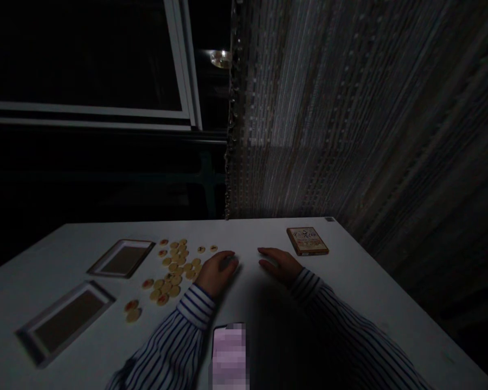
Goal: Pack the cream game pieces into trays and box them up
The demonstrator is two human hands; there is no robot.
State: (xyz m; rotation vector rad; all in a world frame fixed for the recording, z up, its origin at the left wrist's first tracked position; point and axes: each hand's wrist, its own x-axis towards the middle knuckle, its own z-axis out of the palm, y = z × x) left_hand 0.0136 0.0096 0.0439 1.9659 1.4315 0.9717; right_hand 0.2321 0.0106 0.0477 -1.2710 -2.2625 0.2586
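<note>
My left hand (217,272) rests at the middle of the white table (264,238), thumb and fingers apart, with nothing seen between them. Facing it across a small gap, my right hand (280,265) also has its thumb and fingers apart and holds nothing that I can see. Just left of my left hand lies a loose spread of round wooden Chinese chess pieces (173,267), some face down, some with red or dark marks. Two pieces with dark marks, one of them a single chess piece (201,249), lie beyond my left fingertips.
Left of the pieces are a shallow open tray (148,250) and a second open tray (108,299) nearer me. A flat printed box (308,240) lies at the far right. A phone (230,357) with a blurred screen is at the near edge. Behind hangs a string curtain (293,119).
</note>
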